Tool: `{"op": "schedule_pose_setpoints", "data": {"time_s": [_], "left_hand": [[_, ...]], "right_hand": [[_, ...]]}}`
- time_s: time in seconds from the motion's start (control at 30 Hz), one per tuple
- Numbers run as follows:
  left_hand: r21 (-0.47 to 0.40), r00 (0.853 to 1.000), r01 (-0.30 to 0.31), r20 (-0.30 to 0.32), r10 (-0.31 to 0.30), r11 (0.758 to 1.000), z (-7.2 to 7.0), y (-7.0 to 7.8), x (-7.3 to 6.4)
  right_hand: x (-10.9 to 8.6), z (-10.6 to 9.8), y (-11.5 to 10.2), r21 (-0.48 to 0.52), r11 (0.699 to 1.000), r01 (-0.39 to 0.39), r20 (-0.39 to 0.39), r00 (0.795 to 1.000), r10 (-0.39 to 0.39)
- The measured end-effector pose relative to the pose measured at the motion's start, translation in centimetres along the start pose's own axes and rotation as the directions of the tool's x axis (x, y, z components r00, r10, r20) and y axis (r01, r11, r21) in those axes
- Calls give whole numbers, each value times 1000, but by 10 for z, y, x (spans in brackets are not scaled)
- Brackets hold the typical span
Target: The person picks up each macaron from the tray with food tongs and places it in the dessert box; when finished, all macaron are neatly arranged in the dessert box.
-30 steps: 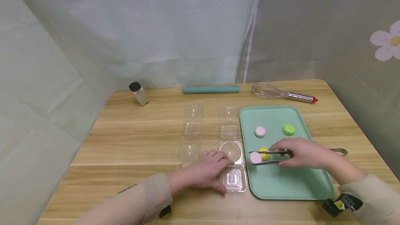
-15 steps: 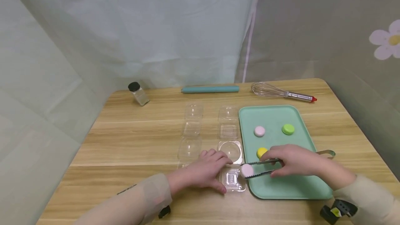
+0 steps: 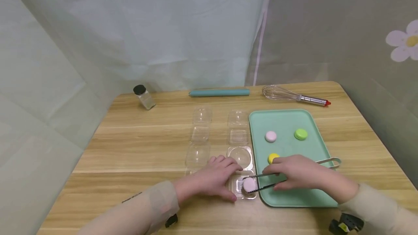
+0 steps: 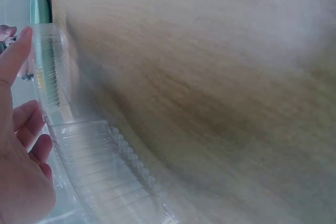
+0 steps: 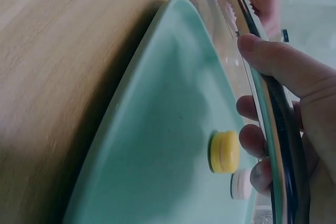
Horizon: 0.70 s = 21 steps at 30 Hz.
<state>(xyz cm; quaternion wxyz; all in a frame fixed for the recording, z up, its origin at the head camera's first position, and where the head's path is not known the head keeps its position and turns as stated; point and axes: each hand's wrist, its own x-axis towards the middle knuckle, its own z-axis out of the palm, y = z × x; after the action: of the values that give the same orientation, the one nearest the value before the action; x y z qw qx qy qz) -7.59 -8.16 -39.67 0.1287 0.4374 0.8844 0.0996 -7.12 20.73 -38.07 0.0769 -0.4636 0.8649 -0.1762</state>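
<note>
My right hand grips metal tongs with dark serrated tips. Between those tips is a pink macaron, over the lower half of a clear plastic box whose round-domed lid lies folded back. My left hand rests at the box's left side with fingers spread, thumb near the front corner and fingertips by the hinge. A yellow macaron, partly behind the right hand in the head view, sits on the green tray. Another pink macaron and a green macaron lie farther back on it.
More open clear boxes stand left of the tray, one behind the lid and another farther left. Along the back edge of the wooden table are a black-capped jar, a teal roll and a whisk.
The tongs carried the pink macaron left and toward me, from beside the yellow one on the tray to over the box. The left hand stayed in place.
</note>
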Motion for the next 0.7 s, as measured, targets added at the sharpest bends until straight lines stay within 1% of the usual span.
{"op": "schedule_pose_setpoints", "data": {"time_s": [0.13,0.23,0.33,0.57,0.7], "left_hand": [[16,1000,-9,0,9,1000,-1,-1,1],[22,1000,-9,-3,9,1000,0,-2,1],[22,1000,-8,-4,8,1000,1,-3,2],[31,1000,-17,-2,17,999,1,-3,2],[20,1000,-10,-5,10,1000,1,-2,1]], "right_hand": [[3,4,-2,-51,999,8,-28,1000,-10],[5,5,-5,-99,995,21,-41,999,-25],[8,3,-9,-144,989,17,-42,999,-24],[12,0,-20,-193,980,-44,-16,999,42],[14,0,-24,-215,975,-55,-9,998,54]]}}
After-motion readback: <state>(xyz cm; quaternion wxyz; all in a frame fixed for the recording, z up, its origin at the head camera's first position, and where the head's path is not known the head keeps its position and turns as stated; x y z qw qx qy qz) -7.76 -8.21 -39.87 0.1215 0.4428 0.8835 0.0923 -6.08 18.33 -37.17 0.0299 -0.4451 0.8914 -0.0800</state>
